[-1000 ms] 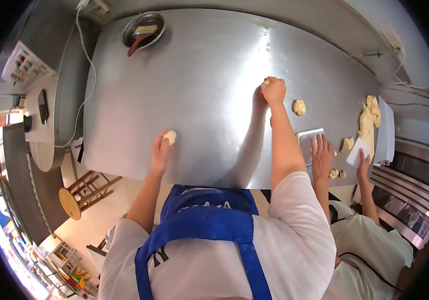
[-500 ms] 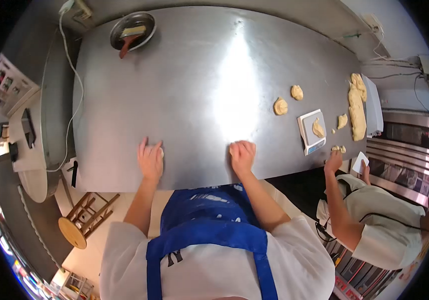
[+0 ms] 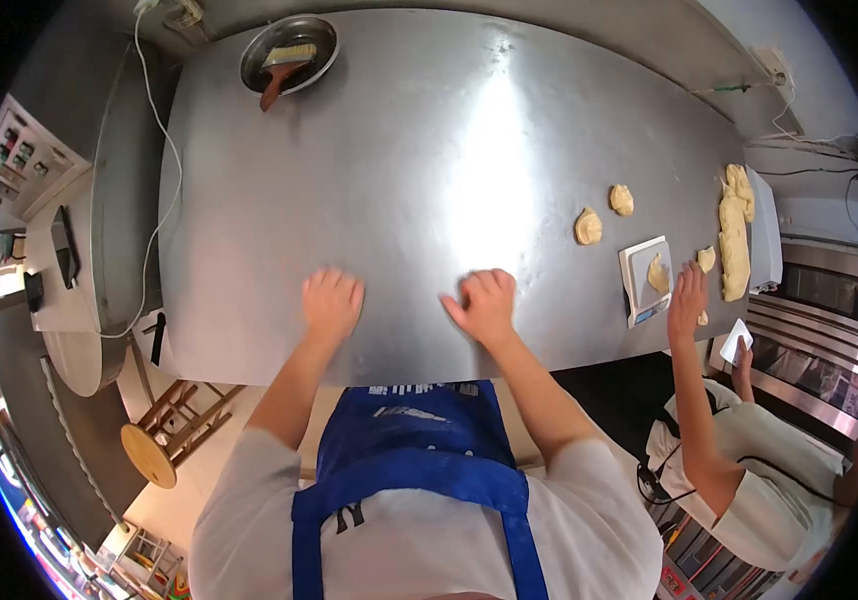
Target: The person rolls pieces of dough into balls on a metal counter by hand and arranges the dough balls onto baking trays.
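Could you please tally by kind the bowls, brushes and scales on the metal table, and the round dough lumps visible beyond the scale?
Metal bowl: 1
Pastry brush: 1
Digital scale: 1
Round dough lumps: 2
Total: 5

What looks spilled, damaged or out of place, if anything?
Nothing stands out: the brush rests in its bowl, two dough lumps sit apart, a dough piece lies on the scale. Anything under the left hand or right hand is hidden.

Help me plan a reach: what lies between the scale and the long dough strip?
The head view shows a co-worker's hand and, nearer the strip, a small dough piece.
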The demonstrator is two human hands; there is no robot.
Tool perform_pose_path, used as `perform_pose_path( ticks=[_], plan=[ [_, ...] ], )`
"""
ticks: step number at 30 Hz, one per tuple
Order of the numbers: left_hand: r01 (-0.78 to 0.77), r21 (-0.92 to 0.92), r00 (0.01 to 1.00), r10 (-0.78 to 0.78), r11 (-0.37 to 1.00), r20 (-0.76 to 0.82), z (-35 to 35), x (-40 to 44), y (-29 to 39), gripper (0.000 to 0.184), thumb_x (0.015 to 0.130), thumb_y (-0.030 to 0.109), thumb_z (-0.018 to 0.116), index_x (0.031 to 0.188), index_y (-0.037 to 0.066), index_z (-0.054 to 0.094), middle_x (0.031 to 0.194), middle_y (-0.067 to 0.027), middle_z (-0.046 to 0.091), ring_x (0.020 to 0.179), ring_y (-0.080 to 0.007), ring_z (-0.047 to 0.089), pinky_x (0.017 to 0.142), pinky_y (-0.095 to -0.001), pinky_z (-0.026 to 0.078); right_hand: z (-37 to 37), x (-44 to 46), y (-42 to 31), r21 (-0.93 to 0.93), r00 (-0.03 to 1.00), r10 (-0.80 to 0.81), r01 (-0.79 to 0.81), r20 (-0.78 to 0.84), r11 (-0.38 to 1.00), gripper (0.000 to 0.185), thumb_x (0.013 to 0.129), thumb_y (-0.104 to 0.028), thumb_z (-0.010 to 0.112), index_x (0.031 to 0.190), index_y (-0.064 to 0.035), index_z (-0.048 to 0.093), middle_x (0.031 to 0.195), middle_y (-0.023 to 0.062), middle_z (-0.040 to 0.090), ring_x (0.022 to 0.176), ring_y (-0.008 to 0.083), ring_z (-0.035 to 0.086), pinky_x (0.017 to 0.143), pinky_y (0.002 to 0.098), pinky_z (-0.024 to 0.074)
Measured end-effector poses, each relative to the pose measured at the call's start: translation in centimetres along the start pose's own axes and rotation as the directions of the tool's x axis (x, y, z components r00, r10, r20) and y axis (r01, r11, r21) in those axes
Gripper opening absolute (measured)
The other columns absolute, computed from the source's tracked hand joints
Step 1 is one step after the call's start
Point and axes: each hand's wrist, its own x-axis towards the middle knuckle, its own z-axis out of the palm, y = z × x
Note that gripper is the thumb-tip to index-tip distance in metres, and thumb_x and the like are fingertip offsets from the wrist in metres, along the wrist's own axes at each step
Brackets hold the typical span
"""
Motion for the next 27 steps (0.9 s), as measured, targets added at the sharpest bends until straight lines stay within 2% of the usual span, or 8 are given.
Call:
perform_pose_path(
  ticks=[4, 6, 10, 13, 15, 21, 24, 27],
  plan=[
    [0.035, -0.112, 0.980, -0.056, 0.993, -0.191, -0.7, 8.4, -0.4, 0.012, 0.083, 0.021, 0.072, 0.080, 0.011, 0.066, 0.091, -0.0085, 0.067, 0.088, -0.0341, 0.061, 0.084, -0.0482, 0.046, 4.1, 7.6, 3.9, 0.011, 0.994, -0.051, 0.053, -0.092, 0.999, 0.022, 0.074, -0.028, 0.073, 0.072, -0.0143, 0.056, 0.079, 0.0057, 0.059, 0.082, 0.0288, 0.056, 0.076, 0.0448, 0.0431],
    [0.053, -0.271, 0.999, -0.054, 0.961, 0.006, 0.3, 8.8, -3.7, 0.014, 0.083, 0.026, 0.072, 0.078, 0.014, 0.066, 0.084, -0.0068, 0.064, 0.085, -0.0306, 0.061, 0.091, -0.0437, 0.045, 2.7, 8.8, 7.5, 0.063, 0.978, -0.201, 0.204, -0.049, 0.977, 0.022, 0.072, -0.026, 0.073, 0.068, -0.0129, 0.056, 0.070, 0.0054, 0.057, 0.074, 0.0302, 0.055, 0.069, 0.0425, 0.0439],
    [-0.065, -0.307, 0.992, 0.027, 0.950, -0.127, 0.2, 2.2, -5.8, 0.016, 0.082, 0.025, 0.072, 0.079, 0.011, 0.065, 0.088, -0.0091, 0.067, 0.090, -0.0348, 0.061, 0.092, -0.0481, 0.042, -1.1, 4.5, 8.1, 0.049, 0.986, -0.137, 0.142, -0.097, 0.989, 0.024, 0.070, -0.022, 0.078, 0.081, -0.0102, 0.061, 0.085, 0.0088, 0.060, 0.083, 0.0310, 0.056, 0.072, 0.0427, 0.0456],
    [-0.005, 0.069, 0.971, -0.012, 0.998, 0.241, -1.0, 1.5, -1.8, 0.017, 0.081, 0.027, 0.072, 0.078, 0.012, 0.064, 0.086, -0.0092, 0.066, 0.090, -0.0347, 0.061, 0.095, -0.0491, 0.040, 0.4, 1.8, 4.9, 0.087, 0.997, -0.047, 0.041, 0.061, 0.995, 0.024, 0.072, -0.024, 0.079, 0.080, -0.0118, 0.061, 0.090, 0.0065, 0.061, 0.088, 0.0305, 0.057, 0.082, 0.0445, 0.0453],
    [0.071, -0.097, 0.997, -0.071, 0.993, 0.005, -0.3, 3.8, 1.3, 0.015, 0.081, 0.027, 0.071, 0.082, 0.013, 0.065, 0.084, -0.0097, 0.064, 0.087, -0.0355, 0.061, 0.095, -0.0497, 0.040, 3.0, 4.6, 2.5, 0.036, 0.991, -0.114, 0.111, 0.066, 0.993, 0.024, 0.072, -0.029, 0.078, 0.077, -0.0133, 0.060, 0.088, 0.0048, 0.061, 0.089, 0.0301, 0.056, 0.082, 0.0449, 0.0441],
    [0.029, -0.265, 0.987, 0.014, 0.964, 0.160, 1.1, 8.4, -6.3, 0.015, 0.083, 0.025, 0.070, 0.090, 0.012, 0.065, 0.089, -0.0078, 0.064, 0.094, -0.0325, 0.060, 0.091, -0.0486, 0.042, 2.4, 11.0, 9.2, -0.031, 0.985, -0.173, 0.173, -0.015, 0.984, 0.025, 0.069, -0.031, 0.078, 0.079, -0.0133, 0.063, 0.089, 0.0060, 0.063, 0.090, 0.0295, 0.056, 0.079, 0.0429, 0.0433],
    [0.055, -0.443, 0.998, -0.052, 0.895, 0.020, -0.5, 2.6, -4.7, 0.011, 0.084, 0.021, 0.070, 0.086, 0.012, 0.066, 0.090, -0.0067, 0.065, 0.095, -0.0312, 0.060, 0.086, -0.0478, 0.044, -0.5, 6.0, 7.8, 0.035, 0.996, -0.057, 0.059, -0.075, 0.998, 0.022, 0.070, -0.022, 0.081, 0.084, -0.0132, 0.066, 0.092, 0.0064, 0.064, 0.090, 0.0299, 0.057, 0.080, 0.0448, 0.0451],
    [-0.056, -0.224, 0.993, 0.031, 0.973, -0.114, 1.6, 0.4, -0.1, 0.008, 0.084, 0.018, 0.070, 0.083, 0.011, 0.067, 0.089, -0.0065, 0.065, 0.090, -0.0321, 0.061, 0.085, -0.0473, 0.045, 2.2, 3.7, 4.8, 0.219, 0.987, -0.158, 0.148, 0.031, 0.964, 0.025, 0.071, -0.019, 0.084, 0.077, -0.0144, 0.061, 0.091, 0.0034, 0.063, 0.089, 0.0282, 0.057, 0.079, 0.0430, 0.0460]
  ],
)
